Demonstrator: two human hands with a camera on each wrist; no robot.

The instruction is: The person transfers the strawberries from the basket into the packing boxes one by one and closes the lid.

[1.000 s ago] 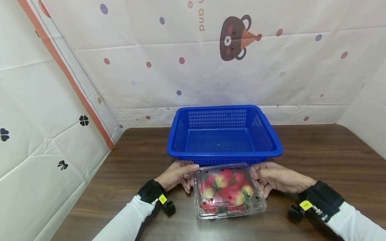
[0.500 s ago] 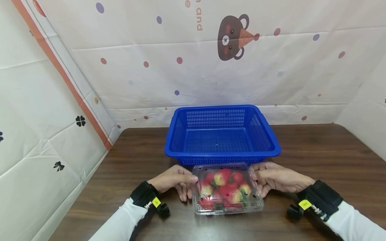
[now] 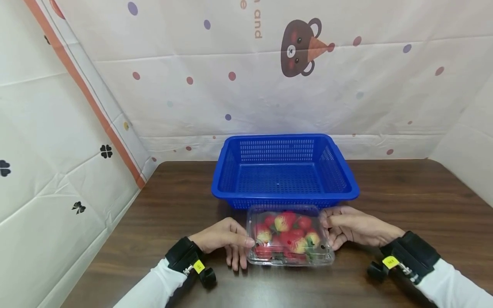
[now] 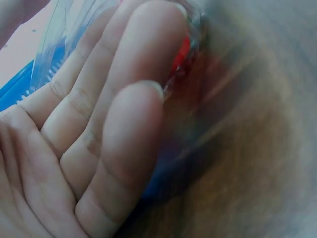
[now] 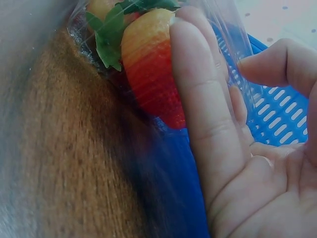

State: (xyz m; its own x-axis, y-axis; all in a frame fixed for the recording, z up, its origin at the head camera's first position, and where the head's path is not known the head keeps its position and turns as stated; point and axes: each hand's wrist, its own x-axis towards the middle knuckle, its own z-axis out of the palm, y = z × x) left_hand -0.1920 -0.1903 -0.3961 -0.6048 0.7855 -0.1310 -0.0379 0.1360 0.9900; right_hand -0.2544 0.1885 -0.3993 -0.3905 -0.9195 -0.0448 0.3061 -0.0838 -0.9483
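Note:
A clear plastic clamshell box [image 3: 289,259] of red and pale-yellow strawberries [image 3: 288,234] is in front of the blue basket, its lid down. At its left side my left hand [image 3: 224,239] pinches the edge, thumb on the rim and the other fingers hanging toward the table. On the opposite side my right hand [image 3: 352,226] holds the right edge between thumb and fingers. In the right wrist view, one strawberry [image 5: 151,59] with green leaves shows through the plastic beside the fingers. Just where the left fingertips meet the box is hidden.
The blue perforated basket [image 3: 285,196], with nothing in it, stands behind the box, close to its far edge. Brown wood-grain table [image 3: 408,192] extends to both sides. A pale printed cloth [image 3: 173,98] hangs behind and on the left. Each wrist wears a black camera strap.
The box has shifted slightly away from me, toward the basket, and straightened. My left hand has slid from its far left corner down along the left side. The right hand stays nearly still.

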